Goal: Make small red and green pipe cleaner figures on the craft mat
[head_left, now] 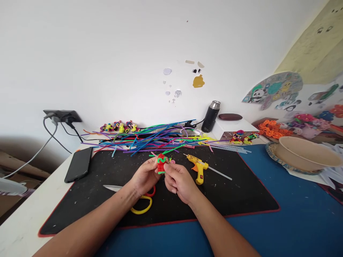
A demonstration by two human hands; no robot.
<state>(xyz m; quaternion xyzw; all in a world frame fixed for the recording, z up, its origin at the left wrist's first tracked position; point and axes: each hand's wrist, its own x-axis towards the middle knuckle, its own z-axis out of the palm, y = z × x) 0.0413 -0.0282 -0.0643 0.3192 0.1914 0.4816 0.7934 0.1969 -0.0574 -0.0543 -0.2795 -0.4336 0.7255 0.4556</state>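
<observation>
My left hand (143,176) and my right hand (179,180) meet over a black mat (93,192). Both pinch a small red pipe-cleaner figure (161,163) wrapped with a green strand. The left fingers hold its left side, the right fingers grip its lower right. A yellow glue gun (198,166) lies just right of my right hand, a clear glue stick poking from its back. Scissors (142,207) with yellow and red handles lie under my left wrist, partly hidden.
A heap of coloured pipe cleaners (155,139) lies along the mat's far edge. A black phone (79,164) rests at the left, a dark flask (210,116) at the back, a wide bowl (302,153) on the right. Small finished figures (119,126) stand by the wall.
</observation>
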